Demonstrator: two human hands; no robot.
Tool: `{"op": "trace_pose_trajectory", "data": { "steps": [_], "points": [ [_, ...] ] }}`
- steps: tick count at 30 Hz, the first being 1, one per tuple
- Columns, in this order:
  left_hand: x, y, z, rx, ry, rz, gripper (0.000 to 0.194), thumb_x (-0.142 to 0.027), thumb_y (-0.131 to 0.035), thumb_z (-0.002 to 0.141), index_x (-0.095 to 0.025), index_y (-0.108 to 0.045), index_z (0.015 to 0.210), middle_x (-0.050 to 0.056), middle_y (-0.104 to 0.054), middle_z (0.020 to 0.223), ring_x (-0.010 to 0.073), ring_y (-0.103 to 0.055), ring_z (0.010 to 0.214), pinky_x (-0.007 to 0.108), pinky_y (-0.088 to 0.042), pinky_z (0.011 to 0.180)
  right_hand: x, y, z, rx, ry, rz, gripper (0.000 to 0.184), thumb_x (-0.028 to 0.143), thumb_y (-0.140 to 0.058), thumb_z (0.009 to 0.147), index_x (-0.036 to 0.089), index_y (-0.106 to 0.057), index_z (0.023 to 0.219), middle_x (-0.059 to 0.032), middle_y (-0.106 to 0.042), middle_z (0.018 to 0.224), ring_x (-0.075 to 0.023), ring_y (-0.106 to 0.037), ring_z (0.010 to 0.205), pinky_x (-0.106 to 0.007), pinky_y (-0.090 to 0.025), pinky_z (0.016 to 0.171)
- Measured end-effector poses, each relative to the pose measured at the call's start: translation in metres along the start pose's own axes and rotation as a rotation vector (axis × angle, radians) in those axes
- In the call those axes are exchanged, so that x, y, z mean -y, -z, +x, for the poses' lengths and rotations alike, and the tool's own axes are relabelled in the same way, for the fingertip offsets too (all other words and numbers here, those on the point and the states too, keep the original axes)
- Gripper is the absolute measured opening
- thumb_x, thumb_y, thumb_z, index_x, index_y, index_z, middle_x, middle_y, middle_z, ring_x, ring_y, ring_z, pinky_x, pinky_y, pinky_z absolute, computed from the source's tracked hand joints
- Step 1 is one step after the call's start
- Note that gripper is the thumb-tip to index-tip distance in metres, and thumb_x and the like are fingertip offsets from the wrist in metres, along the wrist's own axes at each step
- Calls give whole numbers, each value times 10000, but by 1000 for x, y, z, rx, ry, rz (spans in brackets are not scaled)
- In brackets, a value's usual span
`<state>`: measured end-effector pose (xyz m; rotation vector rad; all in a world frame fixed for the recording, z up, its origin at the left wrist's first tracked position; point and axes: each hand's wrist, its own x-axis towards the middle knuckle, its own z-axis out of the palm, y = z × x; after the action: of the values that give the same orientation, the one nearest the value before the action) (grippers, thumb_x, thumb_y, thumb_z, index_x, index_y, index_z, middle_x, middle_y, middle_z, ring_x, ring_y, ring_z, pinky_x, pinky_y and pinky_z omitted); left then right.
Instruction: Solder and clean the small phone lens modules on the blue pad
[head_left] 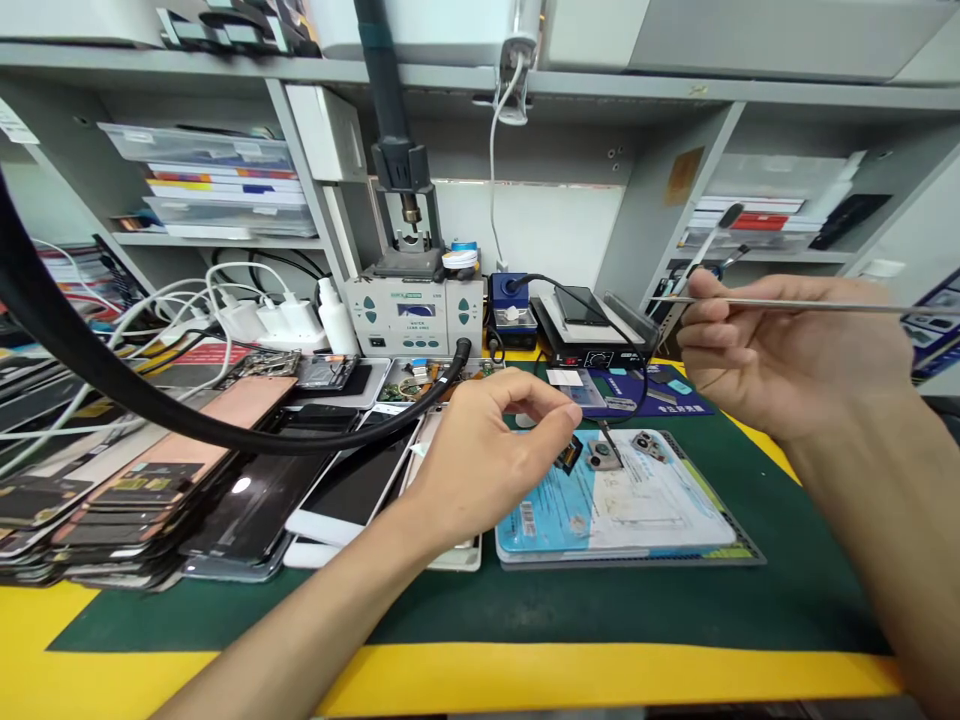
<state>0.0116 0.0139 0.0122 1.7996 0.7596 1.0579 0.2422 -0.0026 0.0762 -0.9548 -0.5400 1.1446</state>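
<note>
My left hand is over the left edge of a blue-and-white flat box, thumb and forefinger tips drawn together. Whatever they may pinch is hidden. Just past the thumb is a small dark part. Beside it on the box are a small camera module and a camera-lens piece. Raised at the right, my right hand is closed on a thin metal tool lying across the fingers and palm. Near its fingertips a white stick with a dark tip shows; whether it is held, I cannot tell.
Stacked phones and screens cover the left of the green mat. A thick black hose arcs from the upper left to a hot-air station. Behind stand a black device and grey shelves.
</note>
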Motion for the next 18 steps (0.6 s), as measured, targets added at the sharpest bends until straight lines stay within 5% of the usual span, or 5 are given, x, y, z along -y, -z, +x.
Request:
{"op": "trace_pose_trajectory", "data": {
  "steps": [4,7,10,14,18],
  "points": [
    [-1,-2,-1,1,-11,-3,114,-219,-691,865,-163,-728,773,43,-737,832,190,-680,842,293,-530,721,-2,3,-7,120,101,-106,304,95,-526,676,114,-764,865,-105,-769,774,-166,-734,651,-194,-589,523],
    [-2,-2,0,-2,-17,-6,114,-218,-687,870,-160,-726,780,43,-737,837,185,-676,839,287,-525,717,-5,1,-13,275,132,-218,237,59,-597,753,123,-783,885,-92,-802,973,-204,-775,875,-214,-630,667],
    [-1,-2,0,-3,-11,-5,115,-219,-690,869,-156,-722,778,41,-732,827,180,-672,829,285,-522,723,-13,-4,-19,284,255,-389,105,196,-702,870,135,-784,895,-91,-796,887,-205,-771,744,-247,-628,578],
    [0,-2,0,0,-13,-4,113,-218,-692,869,-156,-723,781,40,-734,827,179,-671,826,290,-520,736,-24,-5,-23,216,503,-633,183,305,-711,910,127,-753,902,-31,-670,612,-135,-622,450,-224,-479,378],
    [0,-2,0,-4,-22,0,102,-207,-691,865,-157,-724,783,37,-732,821,175,-667,816,287,-515,722,-29,-2,-22,270,509,-794,259,382,-726,896,147,-701,790,-21,-638,580,-121,-571,428,-224,-423,365]
  ]
}}
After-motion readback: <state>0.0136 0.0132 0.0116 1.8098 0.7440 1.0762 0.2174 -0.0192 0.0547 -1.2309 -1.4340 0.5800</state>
